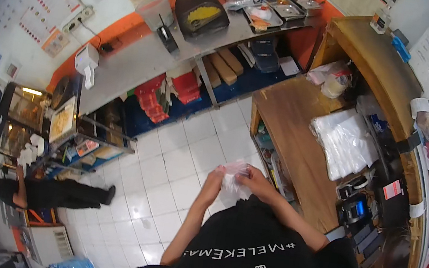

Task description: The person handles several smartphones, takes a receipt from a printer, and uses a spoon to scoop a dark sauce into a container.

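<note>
A thin, translucent pink-and-white plastic bag (234, 178) is gathered between my two hands, in front of my black shirt. My left hand (214, 182) pinches its left side. On the other side, my right hand (258, 183) grips the upper right part with bent fingers. The lower part of the bag hangs loose above the tiled floor. Just to the right of my hands stands a brown wooden counter (290, 123). A stack of clear plastic bags (343, 144) lies on that counter, apart from my hands.
A long metal worktable (125, 59) bears a label printer (86, 59), a dark bag (201, 14) and metal trays (262, 17). At far left, another person (49, 193) stands beside a glass display warmer (24, 114). Electronic devices (356, 209) sit at right. A blue plastic bag (74, 266) is at lower left.
</note>
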Action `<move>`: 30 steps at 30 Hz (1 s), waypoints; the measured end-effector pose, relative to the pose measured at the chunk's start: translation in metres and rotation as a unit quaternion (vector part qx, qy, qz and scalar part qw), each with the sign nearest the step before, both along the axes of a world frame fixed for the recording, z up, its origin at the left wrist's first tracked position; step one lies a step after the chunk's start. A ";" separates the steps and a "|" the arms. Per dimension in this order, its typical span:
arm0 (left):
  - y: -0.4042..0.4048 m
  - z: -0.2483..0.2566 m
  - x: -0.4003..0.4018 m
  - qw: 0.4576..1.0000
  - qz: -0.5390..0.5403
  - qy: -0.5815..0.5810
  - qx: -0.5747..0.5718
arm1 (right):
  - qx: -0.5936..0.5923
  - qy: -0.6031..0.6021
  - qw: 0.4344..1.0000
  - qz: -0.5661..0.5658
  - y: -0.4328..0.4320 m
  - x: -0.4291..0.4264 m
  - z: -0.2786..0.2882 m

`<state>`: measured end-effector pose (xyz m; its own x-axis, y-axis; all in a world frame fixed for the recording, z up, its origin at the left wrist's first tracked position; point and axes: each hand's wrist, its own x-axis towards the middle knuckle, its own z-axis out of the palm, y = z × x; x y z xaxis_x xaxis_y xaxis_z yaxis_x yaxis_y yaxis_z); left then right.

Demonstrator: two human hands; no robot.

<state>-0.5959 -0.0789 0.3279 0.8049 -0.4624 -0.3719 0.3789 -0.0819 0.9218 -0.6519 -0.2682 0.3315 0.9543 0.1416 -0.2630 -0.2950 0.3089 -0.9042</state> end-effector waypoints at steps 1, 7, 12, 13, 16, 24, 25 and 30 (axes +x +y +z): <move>-0.004 0.004 0.011 0.998 -0.026 -0.049 0.034 | -0.001 0.012 1.000 0.008 0.003 0.015 -0.008; -0.018 -0.007 0.100 0.997 0.039 -0.058 0.031 | -0.062 0.061 0.995 0.045 0.005 0.108 0.011; -0.049 0.039 0.207 0.977 -0.003 0.101 -0.188 | 0.062 0.006 0.995 0.075 -0.027 0.212 -0.004; -0.055 0.048 0.230 0.960 -0.025 0.105 -0.260 | 0.065 0.014 0.993 0.097 -0.034 0.236 0.001; -0.077 0.066 0.307 0.940 -0.068 0.064 -0.329 | 0.074 -0.002 0.991 0.112 -0.053 0.310 0.041; -0.140 0.066 0.467 0.911 0.060 -0.049 -0.406 | 0.207 0.032 0.977 -0.050 -0.072 0.465 0.062; -0.148 0.059 0.486 0.920 0.052 -0.042 -0.386 | 0.229 0.037 0.967 -0.101 -0.069 0.488 0.056; -0.164 0.035 0.613 0.875 0.097 0.125 -0.457 | 0.165 0.072 0.978 -0.110 -0.108 0.595 0.041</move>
<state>0.0175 -0.2425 0.3632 0.8479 -0.5217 -0.0943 0.5029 0.7350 0.4549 -0.0574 -0.3761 0.3728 0.9275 0.0377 -0.3720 -0.3064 0.6469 -0.6983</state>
